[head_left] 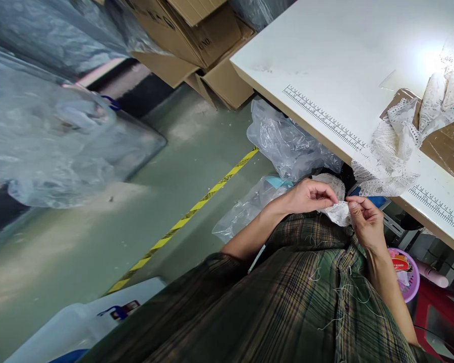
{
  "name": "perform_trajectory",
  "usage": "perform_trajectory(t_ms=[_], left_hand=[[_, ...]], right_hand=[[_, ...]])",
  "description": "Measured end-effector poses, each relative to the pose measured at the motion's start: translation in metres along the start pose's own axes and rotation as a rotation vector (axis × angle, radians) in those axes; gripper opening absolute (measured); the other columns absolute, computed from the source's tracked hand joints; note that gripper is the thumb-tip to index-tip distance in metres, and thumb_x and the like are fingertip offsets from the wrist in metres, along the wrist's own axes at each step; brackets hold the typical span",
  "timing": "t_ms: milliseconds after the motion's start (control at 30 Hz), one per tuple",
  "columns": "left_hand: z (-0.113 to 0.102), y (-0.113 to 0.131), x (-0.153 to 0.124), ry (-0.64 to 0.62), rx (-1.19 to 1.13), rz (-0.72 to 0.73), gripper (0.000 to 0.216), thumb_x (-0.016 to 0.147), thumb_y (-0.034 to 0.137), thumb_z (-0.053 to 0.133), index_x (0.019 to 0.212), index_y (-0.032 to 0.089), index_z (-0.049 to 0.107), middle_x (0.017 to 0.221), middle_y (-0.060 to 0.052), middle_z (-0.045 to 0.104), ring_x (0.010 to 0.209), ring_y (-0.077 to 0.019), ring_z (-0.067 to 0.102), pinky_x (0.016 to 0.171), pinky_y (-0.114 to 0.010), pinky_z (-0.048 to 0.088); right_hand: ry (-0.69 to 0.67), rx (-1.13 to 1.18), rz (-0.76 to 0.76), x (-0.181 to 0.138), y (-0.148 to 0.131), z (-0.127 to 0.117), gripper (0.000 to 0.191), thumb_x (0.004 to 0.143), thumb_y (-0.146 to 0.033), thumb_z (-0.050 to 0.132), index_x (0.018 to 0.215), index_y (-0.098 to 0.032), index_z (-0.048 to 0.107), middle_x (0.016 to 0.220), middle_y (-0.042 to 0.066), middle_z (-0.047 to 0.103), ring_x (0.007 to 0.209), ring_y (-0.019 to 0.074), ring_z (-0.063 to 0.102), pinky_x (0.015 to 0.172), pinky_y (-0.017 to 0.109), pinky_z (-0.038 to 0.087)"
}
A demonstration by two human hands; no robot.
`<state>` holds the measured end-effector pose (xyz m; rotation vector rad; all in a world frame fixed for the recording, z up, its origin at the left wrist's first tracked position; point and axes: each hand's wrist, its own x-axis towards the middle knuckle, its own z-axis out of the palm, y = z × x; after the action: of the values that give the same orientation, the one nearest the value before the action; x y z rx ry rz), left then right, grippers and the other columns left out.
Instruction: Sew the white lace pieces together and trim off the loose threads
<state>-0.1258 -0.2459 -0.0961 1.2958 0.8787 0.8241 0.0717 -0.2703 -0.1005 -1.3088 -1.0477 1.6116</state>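
Note:
Both my hands meet over my lap in front of the white table [325, 55]. My left hand [308, 196] pinches one end of a small piece of white lace [338, 214], fingers curled. My right hand [365, 219] pinches the other end, fingertips pressed together. A longer heap of white lace trim [391, 151] hangs over the table's front edge just above my hands. My green plaid shirt [306, 297], with loose threads on it, fills the lower frame.
A printed ruler [325, 118] runs along the table edge. Brown cardboard [448, 146] lies on the table at right. Clear plastic bags [287, 143] sit under the table, cardboard boxes [200, 40] at the back, yellow floor tape [185, 219], a pink basket [404, 272] at right.

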Motion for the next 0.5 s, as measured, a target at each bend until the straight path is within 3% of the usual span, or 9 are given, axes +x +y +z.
perform_trajectory(t_ms=[133,300,500], left_hand=[[-0.0014,0.0015,-0.003,-0.02,0.042,0.008,0.024,0.08,0.036,0.075,0.089,0.013,0.075,0.082,-0.007,0.072,0.074,-0.0133,0.065,0.065,-0.022,0.05],[0.0021,0.002,-0.0033,-0.007,0.061,0.11,0.03,0.073,0.037,0.082,0.09,0.014,0.073,0.087,-0.007,0.072,0.082,-0.0154,0.066,0.077,-0.025,0.053],[0.0076,0.0002,0.002,0.069,0.069,0.131,0.03,0.08,0.043,0.078,0.08,0.014,0.072,0.081,-0.006,0.073,0.075,-0.0129,0.066,0.068,-0.023,0.053]], right_hand=[[0.016,-0.069,-0.033,-0.0018,-0.0011,-0.0007,0.048,0.07,-0.066,0.075,0.088,-0.022,0.069,0.063,-0.002,0.059,0.052,0.0103,0.042,0.051,0.025,0.035],[0.055,-0.114,-0.129,-0.0044,-0.0023,-0.0013,0.042,0.074,-0.062,0.074,0.087,-0.022,0.071,0.07,0.0,0.065,0.058,0.0121,0.05,0.054,0.026,0.04],[0.084,-0.234,-0.262,-0.0058,0.0007,-0.0033,0.035,0.081,-0.055,0.07,0.086,-0.021,0.073,0.075,0.002,0.071,0.066,0.0145,0.06,0.062,0.027,0.047]])
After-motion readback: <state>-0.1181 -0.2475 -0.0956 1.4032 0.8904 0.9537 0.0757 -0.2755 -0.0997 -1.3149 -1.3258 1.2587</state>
